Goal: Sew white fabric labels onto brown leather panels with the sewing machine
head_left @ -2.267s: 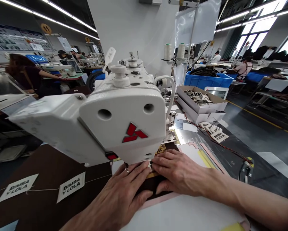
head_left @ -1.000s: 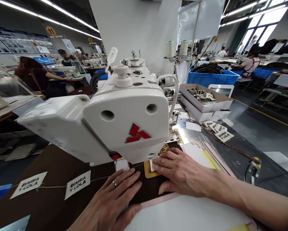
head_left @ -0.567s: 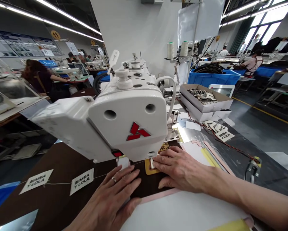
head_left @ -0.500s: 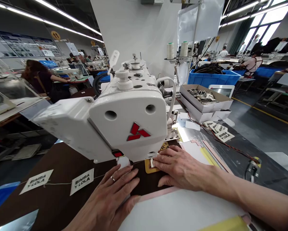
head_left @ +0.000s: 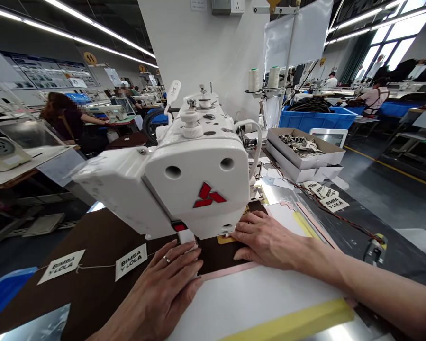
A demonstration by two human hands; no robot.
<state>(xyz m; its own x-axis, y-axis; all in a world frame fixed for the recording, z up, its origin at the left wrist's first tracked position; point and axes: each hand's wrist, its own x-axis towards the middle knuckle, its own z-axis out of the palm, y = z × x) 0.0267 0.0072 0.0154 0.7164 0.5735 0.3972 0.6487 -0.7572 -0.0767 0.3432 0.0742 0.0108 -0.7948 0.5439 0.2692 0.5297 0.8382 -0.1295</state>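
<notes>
Trailing away to the left of your left fingers, two printed labels (head_left: 61,266) lie on the brown material (head_left: 94,232), joined by a pale thread (head_left: 97,266). Risk: the thread could snag and drag the work askew, if the material shifts while the labels catch.

Your left hand (head_left: 159,279) lies palm down, fingers extended and grasping nothing visible. A white strip (head_left: 187,236) stands at these fingertips; contact is hard to judge. Risk: the strip could fold or slip beneath them, given uneven pressure.

Ahead of and between both sets of fingers sits the white sewing machine (head_left: 198,189). Needle hidden behind its casing. Risk: a pricked fingertip, should the machine run with your fingers this near.

A yellow-edged piece (head_left: 226,240) lies just left of your right fingertips, partly beneath the machine head. Your right hand (head_left: 266,239) is flat, thumb apart from the fingers; cannot tell how firmly the tips press. Risk: the piece could skew if one hand pushes harder.

Nearer you than the fingers, a white sheet (head_left: 262,298) borders the brown material; its edge might ride up under a sliding palm.

Farther right of your right fingers, loose labels (head_left: 334,203) lie by a cable (head_left: 351,225); a tug on it could scatter them.
</notes>
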